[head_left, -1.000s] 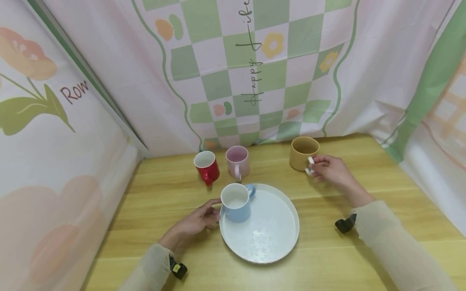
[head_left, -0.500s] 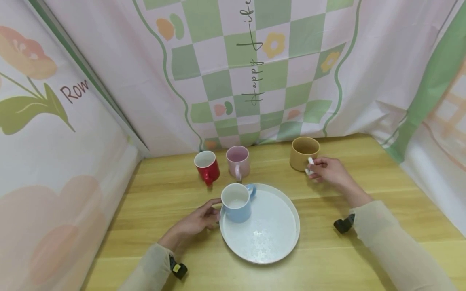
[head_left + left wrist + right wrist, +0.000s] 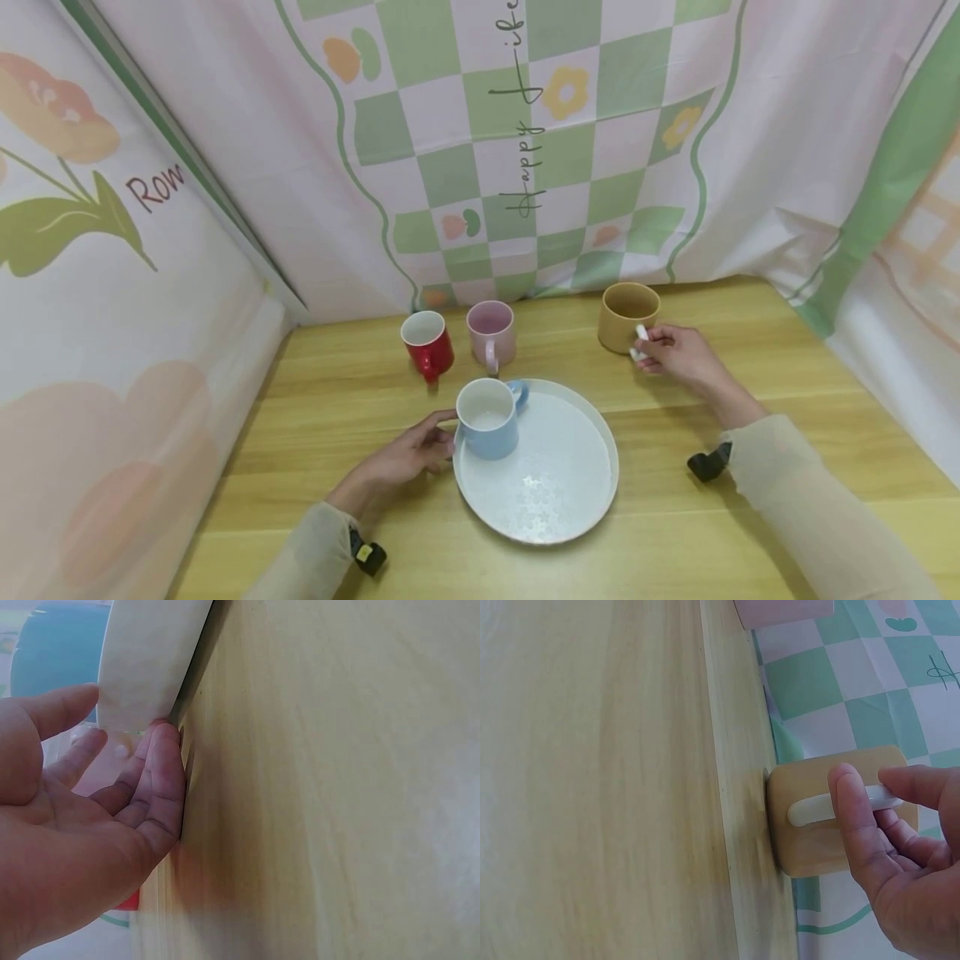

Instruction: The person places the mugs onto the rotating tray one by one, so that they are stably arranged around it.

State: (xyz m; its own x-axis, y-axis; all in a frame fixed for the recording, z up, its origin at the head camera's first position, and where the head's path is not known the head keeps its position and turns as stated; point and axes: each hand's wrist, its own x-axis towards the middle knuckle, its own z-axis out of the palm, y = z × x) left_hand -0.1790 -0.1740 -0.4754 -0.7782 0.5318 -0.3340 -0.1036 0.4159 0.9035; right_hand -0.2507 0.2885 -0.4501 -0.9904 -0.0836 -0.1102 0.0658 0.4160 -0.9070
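My right hand [image 3: 677, 354] pinches the white handle of a mustard-yellow mug [image 3: 810, 851] between thumb and fingers. The mug stands upright on the table at the back right. At the left edge of a round white tray [image 3: 562, 475] is my left hand [image 3: 405, 454], fingers loosely bent. Its fingertips [image 3: 166, 742] lie right at the tray's lower edge, and its thumb reaches the rim in the left wrist view. A light blue mug [image 3: 491, 437], white inside, stands on the tray's left part, its handle pointing to the back right.
Behind the tray stand a red mug [image 3: 429, 350] and a pink mug [image 3: 495, 342], both with handles facing the front. Patterned cloth [image 3: 498, 167] hangs along the back edge of the wooden table [image 3: 300, 450] and at both sides.
Almost nothing moves. My right hand shifts very slightly on the yellow mug's handle at first, then stays; the left hand, tray and mugs keep their places.
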